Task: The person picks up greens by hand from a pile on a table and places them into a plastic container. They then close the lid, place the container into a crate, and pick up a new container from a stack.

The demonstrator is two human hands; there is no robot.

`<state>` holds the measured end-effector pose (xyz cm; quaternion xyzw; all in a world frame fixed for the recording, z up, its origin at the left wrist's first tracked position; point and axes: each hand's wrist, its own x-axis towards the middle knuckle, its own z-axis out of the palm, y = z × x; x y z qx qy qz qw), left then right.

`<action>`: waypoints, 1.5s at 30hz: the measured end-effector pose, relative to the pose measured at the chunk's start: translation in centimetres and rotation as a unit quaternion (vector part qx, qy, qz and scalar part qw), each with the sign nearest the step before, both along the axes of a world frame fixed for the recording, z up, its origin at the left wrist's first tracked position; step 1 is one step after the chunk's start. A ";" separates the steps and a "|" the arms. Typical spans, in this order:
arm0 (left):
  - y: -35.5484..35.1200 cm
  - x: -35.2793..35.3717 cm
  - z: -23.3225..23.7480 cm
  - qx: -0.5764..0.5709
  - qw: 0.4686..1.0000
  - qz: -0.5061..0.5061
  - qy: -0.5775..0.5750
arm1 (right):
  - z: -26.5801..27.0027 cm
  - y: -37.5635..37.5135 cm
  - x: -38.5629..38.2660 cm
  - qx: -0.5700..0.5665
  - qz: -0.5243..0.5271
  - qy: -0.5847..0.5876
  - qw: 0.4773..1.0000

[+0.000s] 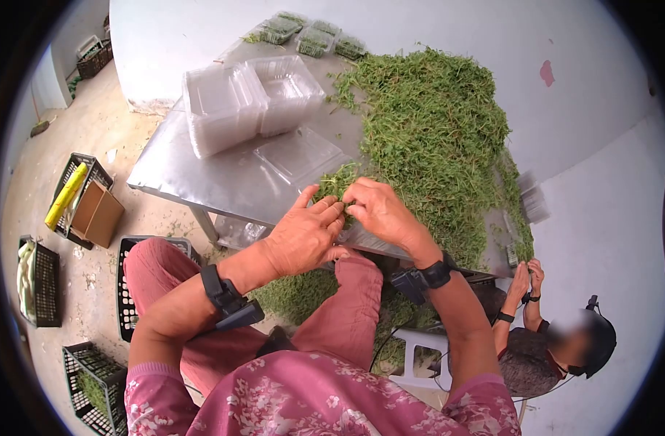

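My left hand [307, 229] is closed over a small bunch of green sprigs [337, 182] at the near edge of the metal table, its thumb tucked underneath. My right hand [380, 211] meets it from the other side, fingers pinched on the same greens. Just beyond my hands lies a clear plastic clamshell box [301, 156] with its lid folded out; the sprigs partly cover its near end. A large heap of cut greens [430, 123] spreads to the right of my hands. Whatever lies under my fingers is hidden.
Stacks of clear boxes [227, 105] stand on the metal table [165, 163]. Filled boxes [314, 40] sit at its far end. Black crates [93, 389] stand on the floor at left. Another person [539, 356] works at the right, beside a white stool [420, 360].
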<state>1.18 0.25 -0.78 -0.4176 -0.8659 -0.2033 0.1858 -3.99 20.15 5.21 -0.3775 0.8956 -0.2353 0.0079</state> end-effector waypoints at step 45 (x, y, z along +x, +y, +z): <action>-0.2 -0.5 0.1 0.004 1.000 0.001 -0.024 | 3.4 5.1 -5.0 -0.136 -0.223 -0.067 0.963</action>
